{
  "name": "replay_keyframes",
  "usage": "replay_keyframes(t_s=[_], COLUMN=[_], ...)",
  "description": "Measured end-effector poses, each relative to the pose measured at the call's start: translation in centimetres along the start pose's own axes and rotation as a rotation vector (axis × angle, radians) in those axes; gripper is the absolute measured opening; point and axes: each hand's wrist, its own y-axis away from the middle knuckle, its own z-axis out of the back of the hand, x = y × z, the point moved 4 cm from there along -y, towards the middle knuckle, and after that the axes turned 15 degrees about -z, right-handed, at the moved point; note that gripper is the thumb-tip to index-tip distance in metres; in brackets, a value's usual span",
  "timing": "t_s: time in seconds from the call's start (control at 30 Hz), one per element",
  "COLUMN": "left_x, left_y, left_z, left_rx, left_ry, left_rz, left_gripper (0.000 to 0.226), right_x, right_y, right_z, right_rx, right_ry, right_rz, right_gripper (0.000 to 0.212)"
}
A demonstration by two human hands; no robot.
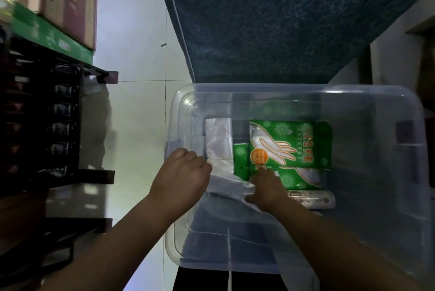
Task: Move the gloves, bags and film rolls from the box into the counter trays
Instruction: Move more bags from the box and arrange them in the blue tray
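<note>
In the head view, a clear plastic box (294, 89) was seen on the floor, and everything to be moved lay on its bottom, towards the near left; no counter trays could be made out.

The left hand (183, 173) was held low inside the left wall with its fingers curled at the edge of the white bags (219, 142). Whether anything was actually gripped could not be told, as the fingertips were hidden. The right hand (266, 187) was laid flat and relaxed: a finger was stretched onto the near edge of the green glove packs (292, 147) and the thumb was spread over the bags, with nothing closed upon.

The glove packs were judged to be light, soft and slick in their printed wrappers, so they would best be pinched by an edge or scooped from below. The bags were judged limp and slippery, likely to slide apart unless the bundle was taken whole from both sides. The film roll (313, 199), lying just behind the right wrist, was judged stiff, light and inclined to roll; it would be grasped round its middle.

Two overlapping glove packs were counted, with a narrow green piece (241, 159) beside them that might be a third. At least two folded bundles of bags were seen, and one film roll.
</note>
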Motion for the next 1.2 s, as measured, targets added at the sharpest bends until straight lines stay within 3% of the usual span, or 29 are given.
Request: replay_keyframes(t_s=[0.07, 0.17, 0.3, 0.37, 0.43, 0.5, 0.57, 0.73, 0.83, 1.0, 1.2], left_x=[0.1, 0.2, -0.6, -1.5, -2.2, -2.6, -2.2, 1.3, 4.6, 9.0, 10.5], left_y=[0.1, 0.0, -0.9, -2.1, -3.4, -4.2, -4.2, -0.7, 2.0, 5.2, 5.8], left_z=[-0.1, 0.2, 2.1, 3.7, 5.7, 7.2, 7.6, 9.4, 10.7, 11.8, 9.2], left_rx=[0.009, 0.016, 0.029, 0.001, 0.016, 0.113, 0.202, 0.241, 0.156, -0.123, -0.396], left_ry=[0.008, 0.034, 0.107, 0.082, 0.075, 0.082, 0.110, 0.062, 0.122, 0.320, 0.578], left_rz=[0.018, 0.059, 0.119, 0.054, -0.009, -0.023, 0.035, 0.153, 0.259, 0.464, 0.632], left_gripper=[0.008, 0.009, 0.057, 0.073, 0.066, 0.038, 0.018, 0.018, 0.015, 0.020, 0.034], right_x=[-0.1, 0.1, 0.8, 1.5, 2.2, 2.6, 2.7, 1.5, 0.5, 1.9, 6.5], right_y=[0.7, 2.3, 5.5, 7.3, 9.3, 10.9, 11.6, 10.4, 8.7, 3.3, -4.1], right_z=[0.5, 2.8, 7.8, 10.5, 12.9, 15.0, 16.2, 16.6, 15.7, 11.8, 7.9], right_rx=[0.036, -0.050, -0.238, -0.291, -0.356, -0.418, -0.369, -0.317, -0.334, -0.187, -0.083], right_ry=[-0.127, -0.197, -0.252, -0.253, -0.231, -0.231, -0.268, -0.226, -0.318, -0.438, -0.703], right_rz=[-0.030, -0.025, 0.079, 0.155, 0.242, 0.299, 0.324, 0.264, 0.155, 0.007, -0.139], right_gripper=[0.038, 0.026, 0.019, 0.017, 0.018, 0.022, 0.019, 0.019, 0.011, 0.012, 0.032])
